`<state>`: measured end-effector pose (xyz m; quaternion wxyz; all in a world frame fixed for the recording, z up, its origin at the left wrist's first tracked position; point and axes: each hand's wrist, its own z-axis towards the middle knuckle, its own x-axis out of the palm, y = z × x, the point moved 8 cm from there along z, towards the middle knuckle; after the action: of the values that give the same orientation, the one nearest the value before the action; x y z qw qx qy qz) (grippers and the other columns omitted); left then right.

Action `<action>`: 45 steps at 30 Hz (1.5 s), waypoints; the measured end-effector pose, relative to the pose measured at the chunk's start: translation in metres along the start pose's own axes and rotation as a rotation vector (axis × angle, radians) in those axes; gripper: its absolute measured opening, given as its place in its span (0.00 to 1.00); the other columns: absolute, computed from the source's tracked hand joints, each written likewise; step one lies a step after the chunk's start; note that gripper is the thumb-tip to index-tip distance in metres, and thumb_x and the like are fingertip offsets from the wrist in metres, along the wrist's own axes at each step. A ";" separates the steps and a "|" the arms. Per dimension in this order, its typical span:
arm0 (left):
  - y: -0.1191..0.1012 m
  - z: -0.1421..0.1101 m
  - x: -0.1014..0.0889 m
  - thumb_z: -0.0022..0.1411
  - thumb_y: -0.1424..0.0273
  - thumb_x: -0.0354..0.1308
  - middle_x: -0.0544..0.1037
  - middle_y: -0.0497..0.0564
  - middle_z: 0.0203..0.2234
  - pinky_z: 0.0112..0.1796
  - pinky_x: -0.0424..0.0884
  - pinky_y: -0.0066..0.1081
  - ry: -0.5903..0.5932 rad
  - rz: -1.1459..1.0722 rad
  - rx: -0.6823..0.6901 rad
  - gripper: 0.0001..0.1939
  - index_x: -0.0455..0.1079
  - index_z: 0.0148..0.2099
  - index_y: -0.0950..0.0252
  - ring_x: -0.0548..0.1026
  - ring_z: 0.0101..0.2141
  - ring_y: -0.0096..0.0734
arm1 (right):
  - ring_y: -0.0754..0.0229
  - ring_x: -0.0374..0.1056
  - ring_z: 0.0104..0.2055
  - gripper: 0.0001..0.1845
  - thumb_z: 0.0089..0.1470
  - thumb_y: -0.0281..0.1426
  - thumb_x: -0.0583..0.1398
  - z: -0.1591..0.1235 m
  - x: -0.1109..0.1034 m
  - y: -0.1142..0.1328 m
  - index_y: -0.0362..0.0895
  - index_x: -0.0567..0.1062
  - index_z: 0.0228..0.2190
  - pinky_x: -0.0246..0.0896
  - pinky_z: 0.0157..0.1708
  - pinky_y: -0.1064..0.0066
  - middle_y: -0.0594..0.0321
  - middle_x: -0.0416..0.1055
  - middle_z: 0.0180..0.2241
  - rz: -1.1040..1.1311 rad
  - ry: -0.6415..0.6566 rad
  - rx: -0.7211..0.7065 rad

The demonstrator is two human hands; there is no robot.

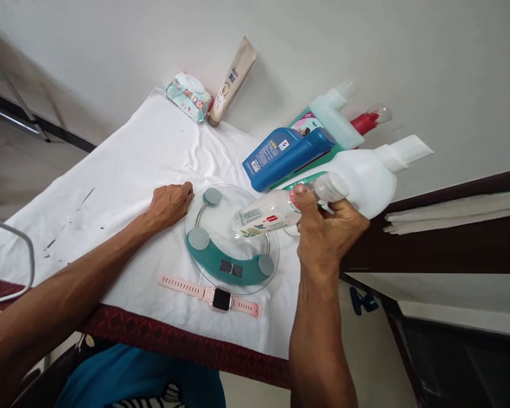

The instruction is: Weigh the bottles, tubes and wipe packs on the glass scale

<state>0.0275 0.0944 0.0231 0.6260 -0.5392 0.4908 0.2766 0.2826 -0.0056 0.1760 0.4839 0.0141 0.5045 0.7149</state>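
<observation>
My right hand is wrapped round the neck end of a clear plastic bottle with a printed label. The bottle slants over a round glass scale with a teal band and a small display; I cannot tell whether its base touches the glass. My left hand rests on the white cloth at the scale's left rim, its fingers curled in and nothing visible in them. Below the scale lies a pink smartwatch, its strap stretched out flat.
Right of the scale stand a blue bottle, a green bottle, a large white bottle and a red-topped one. A wipes pack and a beige tube are at the back, against the wall. White cloth covers the table.
</observation>
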 end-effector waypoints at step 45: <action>0.000 0.006 -0.002 0.71 0.66 0.51 0.81 0.54 0.33 0.39 0.65 0.38 -0.093 -0.018 -0.020 0.13 0.75 0.49 0.60 0.77 0.37 0.43 | 0.69 0.58 0.17 0.34 0.60 0.60 0.57 -0.073 -0.019 -0.192 0.42 0.76 0.25 0.52 0.17 0.73 0.67 0.64 0.21 0.160 -0.065 0.477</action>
<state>0.0284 0.1007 0.0245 0.6451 -0.5364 0.4535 0.3009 0.3857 -0.0668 0.0078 0.4246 0.1907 0.6404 0.6110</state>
